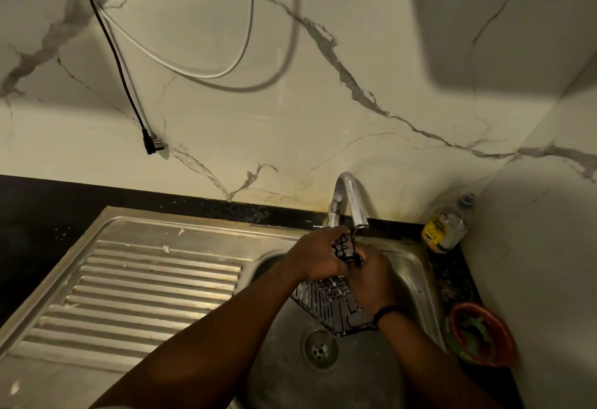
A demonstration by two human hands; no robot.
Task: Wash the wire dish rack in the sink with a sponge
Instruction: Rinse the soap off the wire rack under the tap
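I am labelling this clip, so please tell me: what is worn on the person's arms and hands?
Both forearms are bare, with no sleeves in view. The right wrist carries a thin dark band. The left hand and right hand have no gloves; no rings can be made out.

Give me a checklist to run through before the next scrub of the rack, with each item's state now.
1. Rack held firmly: ok. The left hand grips the upper end of the wire rack, and the right hand is against it too.
2. Rack over the sink: ok, its lower end sits inside, above the drain.
3. Rack under the tap: ok, its top is right below the spout.
4. Water running: cannot tell.
5. Sponge in hand: cannot tell; none shows.
6. Soap bottle within reach: ok, it stands in the corner right of the tap.
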